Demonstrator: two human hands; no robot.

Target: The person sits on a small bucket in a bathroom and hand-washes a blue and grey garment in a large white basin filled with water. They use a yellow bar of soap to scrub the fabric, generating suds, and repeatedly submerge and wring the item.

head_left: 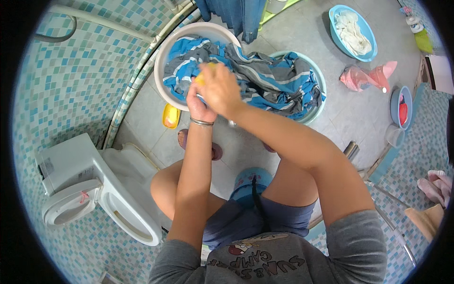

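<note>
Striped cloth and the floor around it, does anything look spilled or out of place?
The cloth straddles two tubs, crossing from the white tub into the pale green tub. Odder, a crumpled pink thing lies loose on the floor, outside any basin. I see no obvious spill.

Two hands (201, 111) (222, 94), four basins (159, 71) (323, 85) (365, 56) (394, 110), one yellow dish (170, 116), one toilet (113, 182)

Mosaic-tiled bathroom in even, bright light.
Small blue, green and white tiles cover the left wall (71, 94) at ten o'clock and the right wall (407, 158) at three; white toilet (111, 187) at eight, blue curtain (227, 16) at twelve, grey tiled floor (338, 113) between.
</note>
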